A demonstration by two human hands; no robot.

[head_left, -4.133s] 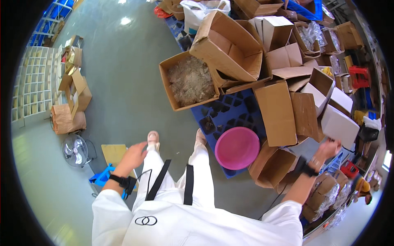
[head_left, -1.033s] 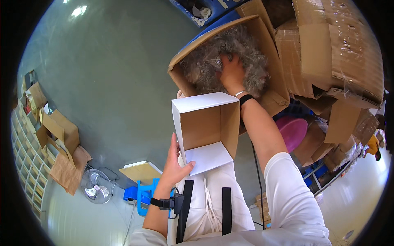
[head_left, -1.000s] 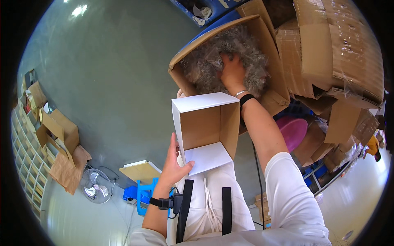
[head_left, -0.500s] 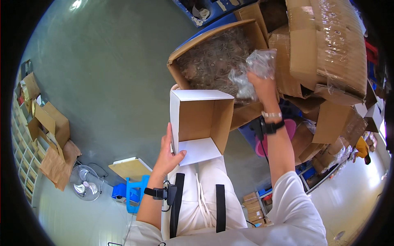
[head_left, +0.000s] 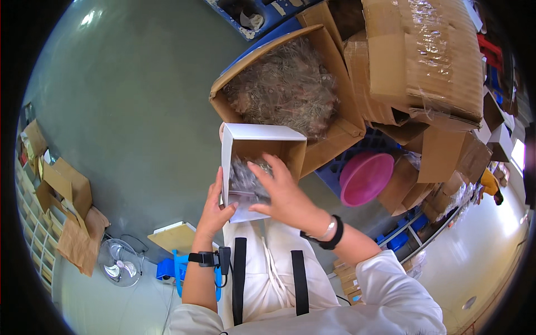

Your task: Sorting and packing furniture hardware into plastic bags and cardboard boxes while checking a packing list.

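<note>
One clear plastic bag (head_left: 244, 178) of small items now lies inside the white box (head_left: 265, 132), against its left wall and toward its lower left corner; the contents are too blurred to make out. That much looks done. The right side of the box shows bare brown cardboard, and the carton (head_left: 329, 153) just beyond its far edge holds a broad heap of similar bags (head_left: 282, 84), so most of them appear to be left there.

The left hand (head_left: 215, 209) grips the box by its left wall near the lower corner, thumb over the lower edge. The right hand (head_left: 290, 195) reaches into the opening from the right, fingers spread and thumb apart around the bag; whether it touches the bag is unclear. The box is held above the person's legs, its open side toward the head. To the right, a pink basin (head_left: 365, 181) sits at the edge of a blue pallet (head_left: 333, 181).

Half a second ago, the right hand holds the bag up over the carton's right edge and the box has nothing in it. Now the bag is in the box, and the right hand is away from the carton.
</note>
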